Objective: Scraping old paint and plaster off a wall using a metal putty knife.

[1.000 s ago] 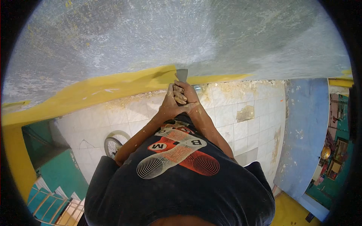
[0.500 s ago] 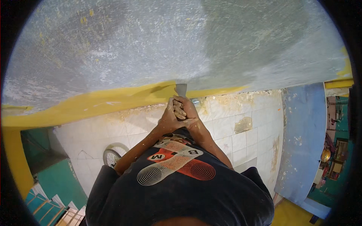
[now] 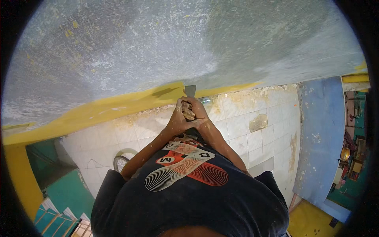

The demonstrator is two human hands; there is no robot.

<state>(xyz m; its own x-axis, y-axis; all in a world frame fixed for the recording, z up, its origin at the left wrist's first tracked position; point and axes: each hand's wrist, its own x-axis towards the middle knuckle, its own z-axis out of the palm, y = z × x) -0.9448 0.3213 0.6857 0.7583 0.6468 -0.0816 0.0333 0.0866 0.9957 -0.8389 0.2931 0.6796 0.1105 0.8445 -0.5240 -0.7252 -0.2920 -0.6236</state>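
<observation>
In front of my chest, my left hand [image 3: 178,118] and my right hand [image 3: 196,112] are wrapped together around a metal scraper [image 3: 190,90], their fingers smeared with pale residue. The wide blade points away from me, against the lower part of the wall [image 3: 158,47], where mottled grey coating meets a band of yellow paint [image 3: 98,108]. Most of the scraper's handle is hidden by my fingers. A small transparent object [image 3: 206,101], too small to make out, lies just right of the blade.
Below are white floor tiles [image 3: 233,122] with stains and a broken patch. A bicycle wheel [image 3: 120,162] is at lower left, beside teal walls and steps [image 3: 67,189] with a railing. A worn blue panel [image 3: 318,138] stands at the right, with cluttered shelves [image 3: 351,154] beyond.
My hands and the scraper shifted down in the view about half a second ago and are now slightly higher again. The wall edge shifted with them; both hands keep their grip.
</observation>
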